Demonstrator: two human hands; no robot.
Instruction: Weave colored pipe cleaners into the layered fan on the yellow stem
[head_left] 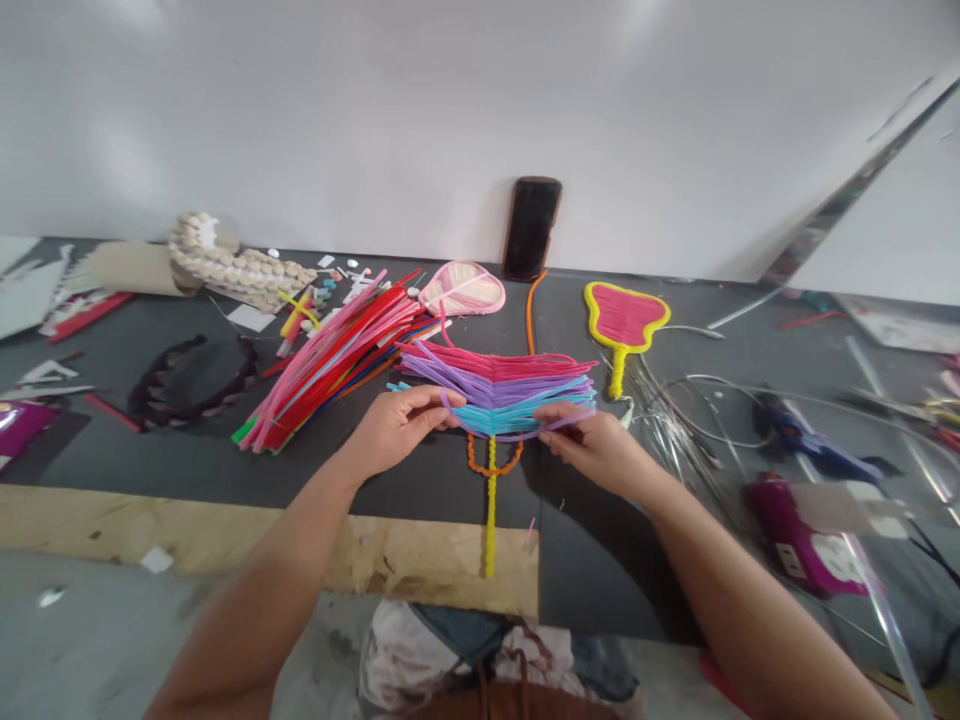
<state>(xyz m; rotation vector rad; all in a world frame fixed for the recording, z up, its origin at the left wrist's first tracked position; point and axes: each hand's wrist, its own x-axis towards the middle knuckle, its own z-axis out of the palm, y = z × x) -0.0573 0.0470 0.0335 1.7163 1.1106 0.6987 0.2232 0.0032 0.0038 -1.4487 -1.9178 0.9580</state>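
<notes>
A fan-shaped piece of pipe cleaners, in pink, purple and blue rows, lies on the dark mat with a yellow stem and an orange loop below it. My left hand pinches the left end of a purple pipe cleaner along the fan's lower edge. My right hand pinches that strand's right end. Both hands are closed on it.
A heap of loose coloured pipe cleaners lies to the left. A finished pink and yellow fan, a pink framed piece and a phone stand behind. Glue guns, wires and sticks are at right. A cardboard strip lines the near edge.
</notes>
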